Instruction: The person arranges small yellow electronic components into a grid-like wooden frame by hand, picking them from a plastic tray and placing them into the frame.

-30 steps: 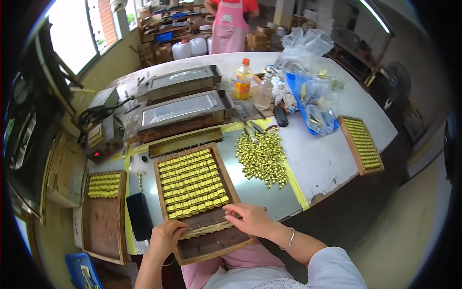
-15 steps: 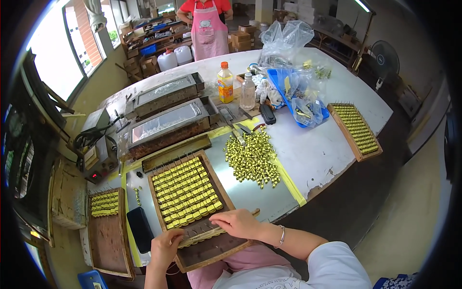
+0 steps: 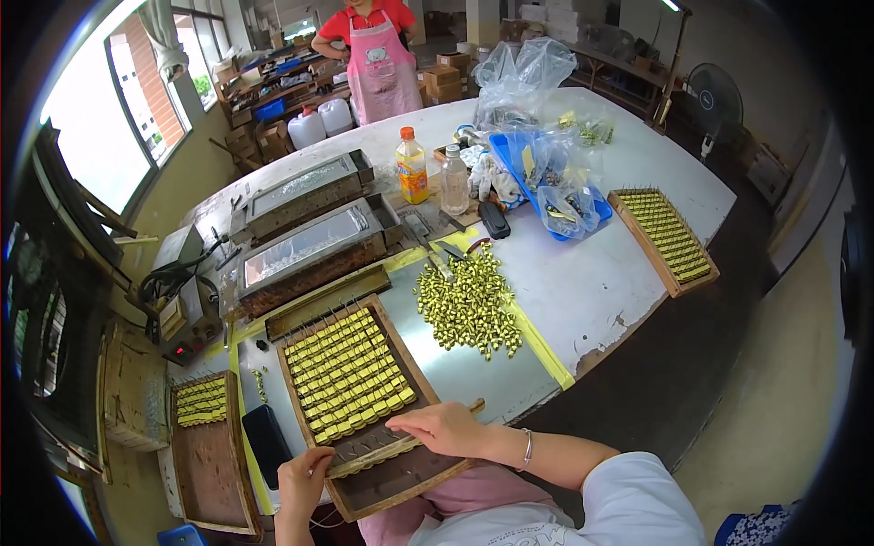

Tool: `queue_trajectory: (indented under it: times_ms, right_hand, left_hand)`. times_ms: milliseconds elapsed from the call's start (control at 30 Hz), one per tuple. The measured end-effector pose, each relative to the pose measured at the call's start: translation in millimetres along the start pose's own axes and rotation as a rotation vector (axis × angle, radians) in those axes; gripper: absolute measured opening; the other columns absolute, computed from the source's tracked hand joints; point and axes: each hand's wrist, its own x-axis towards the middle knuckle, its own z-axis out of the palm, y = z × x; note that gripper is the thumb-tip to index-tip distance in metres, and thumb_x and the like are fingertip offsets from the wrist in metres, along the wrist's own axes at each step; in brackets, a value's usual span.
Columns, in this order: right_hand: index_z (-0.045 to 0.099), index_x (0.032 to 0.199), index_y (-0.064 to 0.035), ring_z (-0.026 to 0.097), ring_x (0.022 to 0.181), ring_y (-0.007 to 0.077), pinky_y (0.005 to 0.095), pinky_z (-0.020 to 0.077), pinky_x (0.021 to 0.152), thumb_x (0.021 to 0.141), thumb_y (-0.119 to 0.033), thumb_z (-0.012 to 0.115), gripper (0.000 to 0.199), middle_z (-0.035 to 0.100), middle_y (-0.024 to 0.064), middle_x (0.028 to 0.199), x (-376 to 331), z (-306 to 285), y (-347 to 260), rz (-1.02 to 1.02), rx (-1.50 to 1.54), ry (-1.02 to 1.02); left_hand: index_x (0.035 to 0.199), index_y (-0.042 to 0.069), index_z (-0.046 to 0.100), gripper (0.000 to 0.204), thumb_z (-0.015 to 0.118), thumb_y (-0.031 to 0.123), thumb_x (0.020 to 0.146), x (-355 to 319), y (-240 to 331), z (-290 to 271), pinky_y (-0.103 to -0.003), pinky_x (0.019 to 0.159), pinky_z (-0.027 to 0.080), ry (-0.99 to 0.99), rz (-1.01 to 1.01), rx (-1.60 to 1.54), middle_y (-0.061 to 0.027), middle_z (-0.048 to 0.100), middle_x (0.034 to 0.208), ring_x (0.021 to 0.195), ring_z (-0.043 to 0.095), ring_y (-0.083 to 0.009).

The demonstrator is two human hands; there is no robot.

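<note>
A narrow wooden strip (image 3: 373,454) lies across the near part of a wooden tray (image 3: 410,505), with thin wire pins along its upper side and yellow pieces below it. My left hand (image 3: 305,473) is closed, fingertips pinched at the strip's left end; the exact grip is partly hidden. My right hand (image 3: 442,428) rests over the strip's right part, its fingers stretched out flat above the pins. Beyond both hands, rows of yellow pieces (image 3: 350,373) fill the tray's far part. A loose heap of small shiny yellow-gold parts (image 3: 469,305) sits to the right.
At left are another partly filled tray (image 3: 214,482) and a black phone (image 3: 265,434). A full tray (image 3: 663,238) stands far right. Metal-topped boxes (image 3: 314,241), two bottles (image 3: 411,168) and a blue tray with plastic bags (image 3: 574,227) occupy the back. A person in a pink apron (image 3: 382,77) stands beyond.
The strip's pins show more clearly beside my right hand. My left hand sits slightly lower in view, still at the strip's end. The whole view has shifted a little.
</note>
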Motion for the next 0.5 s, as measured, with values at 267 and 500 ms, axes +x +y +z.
queue_trajectory:
  times_ms: [267,500]
  right_hand:
    - [0.064,0.102,-0.0154,0.066,0.071,0.0172,0.0275,0.0513,0.056,0.085,-0.014,0.056,0.019,0.068,-0.0006,0.087,-9.6,-17.4,-2.2,0.047,0.042,-0.032]
    - [0.063,0.103,-0.0118,0.065,0.076,0.0192,0.0283,0.0523,0.062,0.083,-0.006,0.055,0.023,0.067,0.0031,0.093,-10.7,-27.1,-4.3,0.018,0.146,-0.06]
  left_hand:
    - [0.091,0.003,0.064,0.013,0.058,-0.001,0.079,-7.7,17.7,7.0,-0.027,0.057,0.05,0.001,-0.022,-0.085,-0.0122,0.066,0.077,0.066,0.065,-0.0191]
    - [0.092,0.002,0.063,0.015,0.058,-0.003,0.079,-11.1,17.6,3.8,-0.028,0.061,0.051,0.019,-0.05,-0.096,-0.011,0.066,0.08,0.069,0.066,-0.0185]
